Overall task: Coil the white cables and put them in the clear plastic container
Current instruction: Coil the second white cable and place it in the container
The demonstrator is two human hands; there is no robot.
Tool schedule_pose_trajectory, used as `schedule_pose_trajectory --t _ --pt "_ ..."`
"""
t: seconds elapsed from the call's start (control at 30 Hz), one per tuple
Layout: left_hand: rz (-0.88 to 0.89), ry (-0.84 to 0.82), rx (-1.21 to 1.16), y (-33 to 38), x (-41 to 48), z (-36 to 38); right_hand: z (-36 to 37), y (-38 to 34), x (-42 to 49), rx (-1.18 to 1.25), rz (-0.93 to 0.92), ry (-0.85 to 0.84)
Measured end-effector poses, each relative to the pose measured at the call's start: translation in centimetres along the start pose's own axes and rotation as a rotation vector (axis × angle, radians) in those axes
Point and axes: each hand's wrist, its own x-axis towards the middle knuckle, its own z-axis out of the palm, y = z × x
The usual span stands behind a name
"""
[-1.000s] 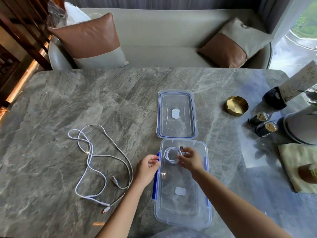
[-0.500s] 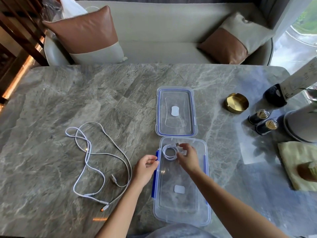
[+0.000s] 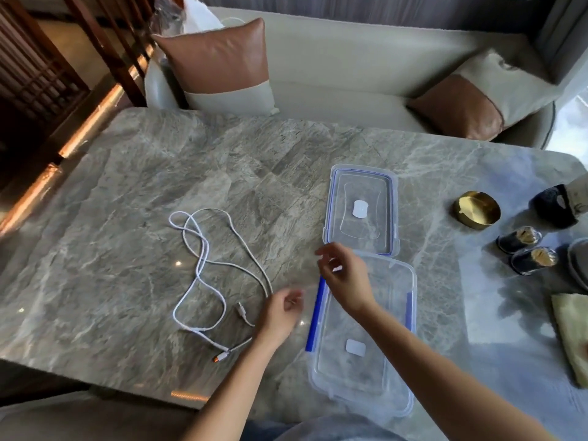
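A loose white cable (image 3: pixel 203 265) lies in tangled loops on the marble table (image 3: pixel 127 249), left of the clear plastic container (image 3: pixel 381 329). The container has blue clips and stands open in front of me. Its lid (image 3: pixel 362 208) lies flat just beyond it. My right hand (image 3: pixel 345 280) hovers over the container's far left corner with fingers apart, holding nothing. A coiled white cable under it is almost fully hidden; only a white bit shows between the fingers. My left hand (image 3: pixel 281 310) is empty, fingers loosely spread, just right of the loose cable's plug ends.
At the right stand a gold bowl (image 3: pixel 476 210), two small dark jars (image 3: pixel 526 249), a black object (image 3: pixel 553 208) and a yellowish cloth (image 3: pixel 572 332). A sofa with cushions (image 3: pixel 219 62) runs behind the table. The table's left front edge is close to the cable.
My right hand has let go of the coiled cable and lifted, fingers spread. My left hand has left the container's edge and moved left toward the loose cable. The view has swung left.
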Motion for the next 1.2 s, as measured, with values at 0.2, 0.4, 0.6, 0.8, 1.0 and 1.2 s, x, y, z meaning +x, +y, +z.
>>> schedule_pose_trajectory --t 0.2,0.4,0.6,0.8,1.0,1.2 --pt "0.126 0.228 0.474 -5.3 -2.3 -7.7 6.4 -3.3 -1.5 -0.306 -0.012 -0.646" --pt "0.149 0.048 0.752 -8.7 -4.1 -9.9 10.7 -2.2 -4.5 -0.426 0.349 -0.902" --pt "0.174 0.026 0.881 -9.0 -3.4 -9.9 12.3 -0.9 -5.2 -0.403 0.55 -0.826" --pt "0.15 -0.019 0.607 -8.9 -2.6 -10.1 13.4 0.5 -5.2 -0.126 0.57 -0.528" --pt "0.222 -0.033 0.446 -5.8 -1.5 -10.6 13.1 -0.3 -4.0 0.149 0.565 -0.302" --pt "0.574 0.152 0.449 0.8 0.1 -12.4 8.8 -4.2 -0.4 0.13 0.376 -0.373"
